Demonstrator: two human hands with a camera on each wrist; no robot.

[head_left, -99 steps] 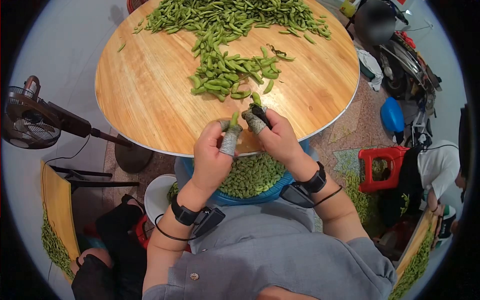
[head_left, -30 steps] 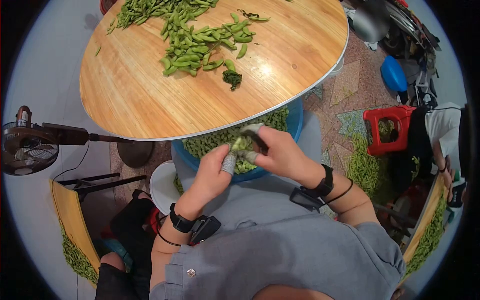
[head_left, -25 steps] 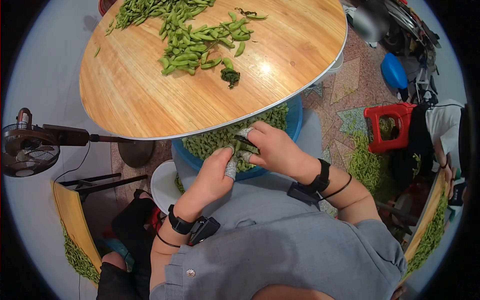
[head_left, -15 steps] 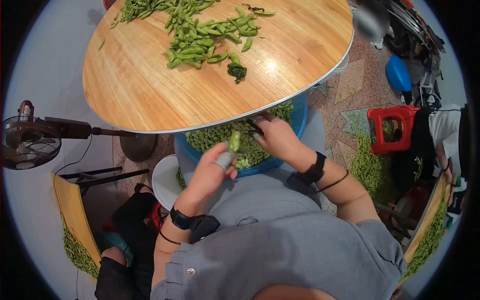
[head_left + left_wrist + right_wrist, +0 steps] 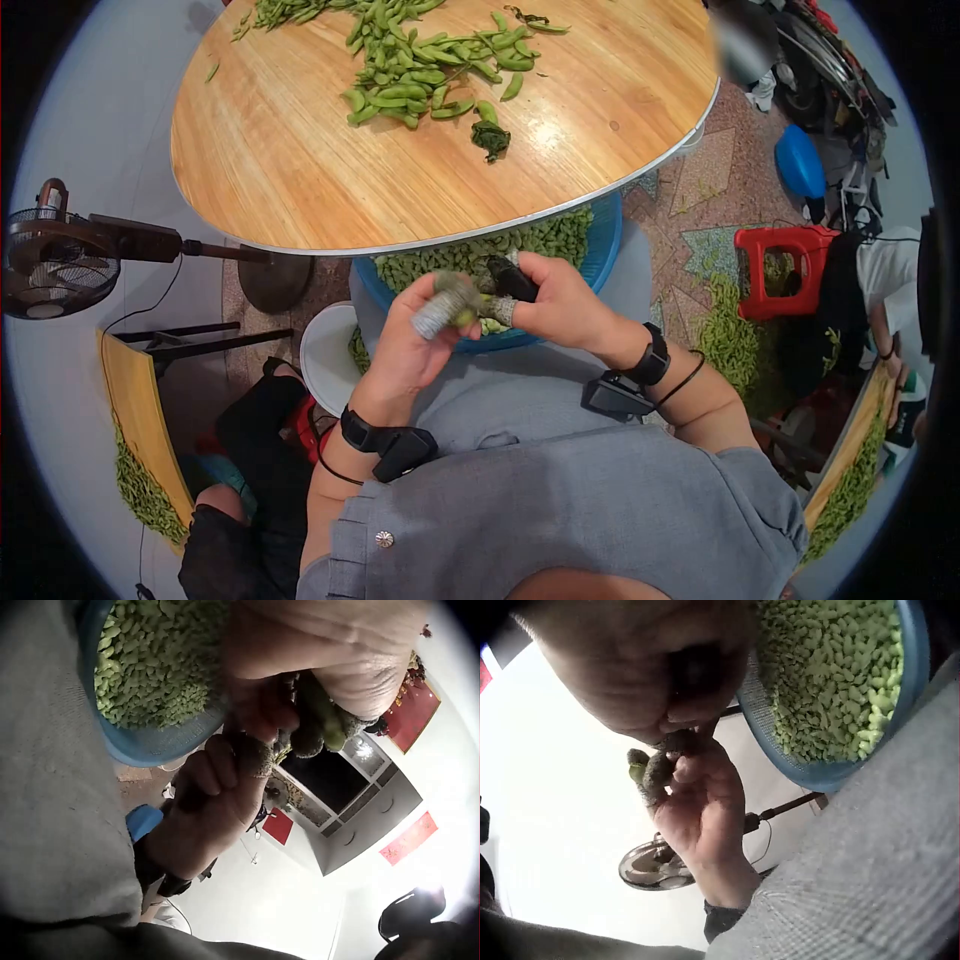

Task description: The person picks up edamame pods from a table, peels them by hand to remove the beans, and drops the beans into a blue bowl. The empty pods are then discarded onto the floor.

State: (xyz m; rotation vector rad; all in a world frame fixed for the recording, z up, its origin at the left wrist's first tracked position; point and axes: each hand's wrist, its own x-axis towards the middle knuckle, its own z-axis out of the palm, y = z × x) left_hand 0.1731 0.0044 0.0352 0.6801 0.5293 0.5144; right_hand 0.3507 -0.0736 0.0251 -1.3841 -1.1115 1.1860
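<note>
Both hands meet above the blue basin [image 5: 605,250] — left hand [image 5: 415,335] pinching a pod [image 5: 462,312], right hand [image 5: 555,300] gripping a dark tool [image 5: 512,278] (blade likely); a slip could nick wrapped fingers [image 5: 432,312].

Both hands raised close together before the chest, left hand [image 5: 415,340] fingers curled, right hand [image 5: 555,305] fingers curled, fingertips nearly meeting

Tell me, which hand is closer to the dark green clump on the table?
Right. The right hand sits almost straight below the clump; the left hand is lower and farther left.
</note>
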